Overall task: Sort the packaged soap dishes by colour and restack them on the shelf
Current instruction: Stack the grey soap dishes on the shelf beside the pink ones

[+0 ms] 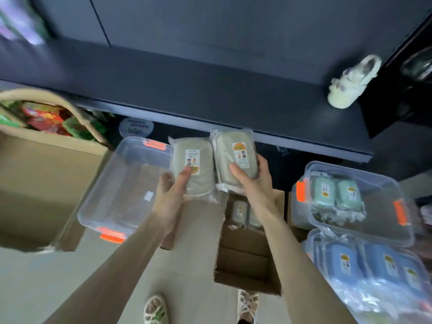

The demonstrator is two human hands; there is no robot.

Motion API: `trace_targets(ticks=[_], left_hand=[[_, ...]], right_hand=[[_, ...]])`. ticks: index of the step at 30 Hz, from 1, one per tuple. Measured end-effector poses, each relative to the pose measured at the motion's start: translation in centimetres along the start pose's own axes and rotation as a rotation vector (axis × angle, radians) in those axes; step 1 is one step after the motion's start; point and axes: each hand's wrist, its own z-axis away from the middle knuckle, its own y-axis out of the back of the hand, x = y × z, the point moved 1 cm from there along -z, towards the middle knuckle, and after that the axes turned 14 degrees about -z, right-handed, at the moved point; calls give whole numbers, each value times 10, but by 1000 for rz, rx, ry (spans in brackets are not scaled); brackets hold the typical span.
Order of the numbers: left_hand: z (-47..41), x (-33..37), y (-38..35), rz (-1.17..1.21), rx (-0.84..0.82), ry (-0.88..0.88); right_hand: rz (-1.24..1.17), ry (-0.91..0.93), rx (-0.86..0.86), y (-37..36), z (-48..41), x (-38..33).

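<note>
Soap dishes, grey-green, wrapped, two. Left packet gripped in left hand, right packet in right hand, fingers curled round each, held just beside clear tub. Risk: dim light could confuse grey-green with mint; slick wrap could slip.

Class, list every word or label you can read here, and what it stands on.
"皂盒", probably, blurred: sticker on the right package, in the right hand.
Sticker on the left package, in the left hand: inverted, unreadable.
Round sign under the shelf: too blurred.
Stickers on the binned packages: too small.
</note>
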Motion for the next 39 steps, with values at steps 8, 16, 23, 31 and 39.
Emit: trace_targets(ticks=[8,16,23,31,39], left_hand=[[17,130,116,-152,6,-308],[-1,262,142,-10,-42,-578],[-49,362,150,64,-135,-667],[-112,433,156,62,-147,-637],[-156,483,180,236,-346,-638]], right_hand=[[-4,199,-15,-119,39,-94],[21,404,-104,-206,17,-214],[12,551,-186,-255,-46,-294],[27,565,-217,-289,-123,-344],[41,678,-156,-322,-161,-372]])
